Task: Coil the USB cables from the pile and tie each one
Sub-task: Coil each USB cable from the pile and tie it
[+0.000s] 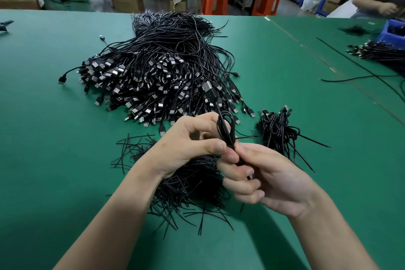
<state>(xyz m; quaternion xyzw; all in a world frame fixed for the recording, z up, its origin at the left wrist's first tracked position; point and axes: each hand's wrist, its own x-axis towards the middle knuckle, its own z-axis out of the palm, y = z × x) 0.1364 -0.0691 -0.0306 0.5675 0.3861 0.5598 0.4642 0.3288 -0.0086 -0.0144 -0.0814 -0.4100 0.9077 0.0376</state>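
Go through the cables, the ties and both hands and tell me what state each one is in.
coiled cable: looped, pinched by both hands, plug end up.
left hand: closed on the coil.
right hand: closed at the coil's base.
cable pile: loose, uncoiled.
finished bundles: coiled, heaped right of the hands.
twist ties: loose heap under the hands.

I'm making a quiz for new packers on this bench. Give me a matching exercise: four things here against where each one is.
Things:
1. big pile of loose black USB cables
2. small heap of coiled black cables
3. black wire ties
4. blue plastic bin

Places:
A. far right table edge
B. under the hands
C. table centre, beyond the hands
D. just right of the held coil

Pairs: 1-C, 2-D, 3-B, 4-A
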